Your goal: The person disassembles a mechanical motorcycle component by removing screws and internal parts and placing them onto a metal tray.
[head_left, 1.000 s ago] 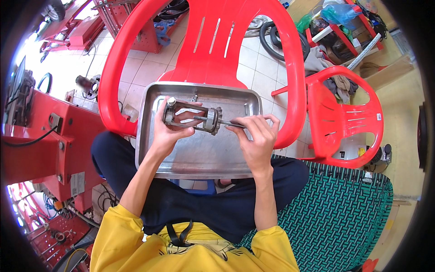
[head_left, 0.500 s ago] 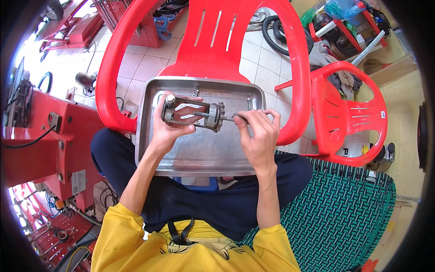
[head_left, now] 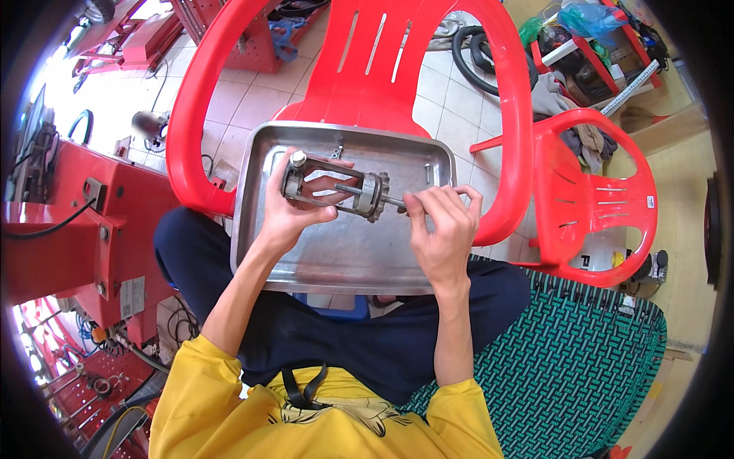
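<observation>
A greasy metal cage-like assembly (head_left: 371, 194), with long side bars and a notched round end, is held level above a steel tray (head_left: 336, 264). My left hand (head_left: 281, 216) is closed around its left end, thumb below and fingers behind the bars. From the notched end a thin metal rod (head_left: 393, 201) sticks out to the right. My right hand (head_left: 445, 228) pinches the rod's outer end between thumb and fingers; that tip is hidden. Small metal pieces lie in the tray, one near the far edge (head_left: 336, 152) and a pin-like one (head_left: 429, 171) at the far right.
The tray rests across a red plastic armchair (head_left: 367, 84) and my lap. Another red chair (head_left: 592, 199) stands to the right, beside a green-and-black woven seat (head_left: 573, 352). Red workshop machinery (head_left: 115, 245) is close on the left. A black tube (head_left: 474, 61) lies on the tiled floor.
The view has shifted slightly. Both hands keep their grip on the assembly and rod; my right fingers have turned a little, and a pin-like piece in the tray now shows.
</observation>
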{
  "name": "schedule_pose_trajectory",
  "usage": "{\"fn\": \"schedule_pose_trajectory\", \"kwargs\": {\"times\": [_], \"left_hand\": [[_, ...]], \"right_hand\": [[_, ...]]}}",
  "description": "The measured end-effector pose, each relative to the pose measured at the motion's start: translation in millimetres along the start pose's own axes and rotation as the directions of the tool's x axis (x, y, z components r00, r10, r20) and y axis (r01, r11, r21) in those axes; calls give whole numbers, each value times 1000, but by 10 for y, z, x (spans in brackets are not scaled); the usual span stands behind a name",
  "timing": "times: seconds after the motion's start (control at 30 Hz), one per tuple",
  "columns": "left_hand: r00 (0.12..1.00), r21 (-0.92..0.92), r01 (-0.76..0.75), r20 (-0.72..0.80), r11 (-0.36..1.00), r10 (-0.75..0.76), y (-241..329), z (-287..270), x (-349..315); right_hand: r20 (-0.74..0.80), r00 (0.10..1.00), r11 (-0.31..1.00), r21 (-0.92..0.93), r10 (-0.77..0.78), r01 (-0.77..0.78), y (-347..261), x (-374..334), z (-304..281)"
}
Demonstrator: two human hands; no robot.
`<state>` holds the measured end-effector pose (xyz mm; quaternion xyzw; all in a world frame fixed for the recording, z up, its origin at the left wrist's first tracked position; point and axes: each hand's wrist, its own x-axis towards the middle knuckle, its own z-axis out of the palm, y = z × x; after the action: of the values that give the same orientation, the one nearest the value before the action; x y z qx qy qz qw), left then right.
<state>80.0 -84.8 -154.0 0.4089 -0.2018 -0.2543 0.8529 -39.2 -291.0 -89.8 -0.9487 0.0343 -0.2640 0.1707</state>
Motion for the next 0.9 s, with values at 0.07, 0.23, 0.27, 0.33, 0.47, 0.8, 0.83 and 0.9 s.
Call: {"fn": "schedule_pose_trajectory", "kwargs": {"times": [0.07,0.23,0.27,0.33,0.47,0.8,0.83,0.9], "left_hand": [[1000,-1,0,-2,1000,0,10,6,-1],[1000,8,5,-7,1000,-5,31,12,7],[1000,7,11,-3,1000,-11,29,11,7],[1000,-3,1,4,1000,-1,22,15,9],[1000,11,8,-4,1000,-8,29,8,8],[999,7,-8,44,1000,8,23,12,-1],[999,-10,-4,42,1000,5,29,32,0],[999,-15,-6,45,1000,7,22,39,-7]], "right_hand": [[-8,1000,1000,19,15,-15,-26,13,-6],[-41,999,1000,2,-16,16,-63,53,-32],[-40,999,1000,1,-8,8,-42,34,-13],[-39,999,1000,-1,8,-8,-8,3,13],[-55,998,999,42,-10,13,-58,39,-11],[-48,999,1000,-8,-18,18,-58,4,-18],[-45,999,1000,-29,-13,11,-48,-9,-4],[-30,1000,1000,-19,4,-5,-31,-23,12]]}}
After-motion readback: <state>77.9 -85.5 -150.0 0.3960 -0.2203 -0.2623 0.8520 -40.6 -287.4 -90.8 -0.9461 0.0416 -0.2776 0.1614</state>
